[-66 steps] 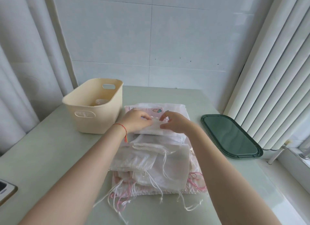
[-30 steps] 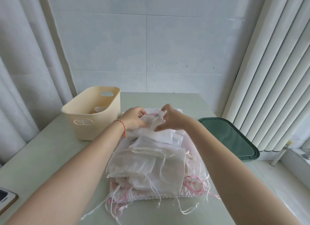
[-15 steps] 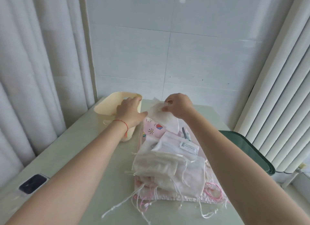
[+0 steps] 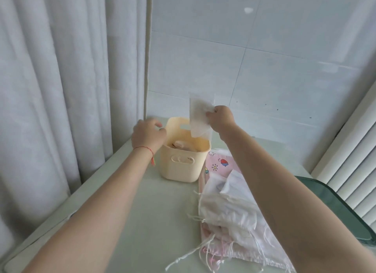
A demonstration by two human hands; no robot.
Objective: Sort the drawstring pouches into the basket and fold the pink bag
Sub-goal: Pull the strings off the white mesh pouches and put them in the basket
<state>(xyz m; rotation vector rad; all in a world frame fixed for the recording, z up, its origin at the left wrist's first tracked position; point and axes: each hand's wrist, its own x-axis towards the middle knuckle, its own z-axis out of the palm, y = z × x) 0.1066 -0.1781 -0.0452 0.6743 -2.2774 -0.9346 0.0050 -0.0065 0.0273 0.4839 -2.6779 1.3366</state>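
Several pouches [image 4: 227,209] lie under our right forearm on the unfolded pink bag [image 4: 218,165]. Our right hand [image 4: 220,118] pinches one pouch [image 4: 200,118] above the basket [image 4: 183,162], which already holds some; our left hand [image 4: 147,134], loosely curled and holding nothing, hovers beside its rim.

Table [image 4: 154,211]: pale green, smooth, set against a tiled wall.
Basket [image 4: 184,160]: cream, stood on it just below the right fingers [image 4: 209,115].
Pink bag [image 4: 219,167]: lay flat beside the basket, under a heap of white pouches [image 4: 225,209].
Tray [image 4: 333,209]: dark green, at the right edge.
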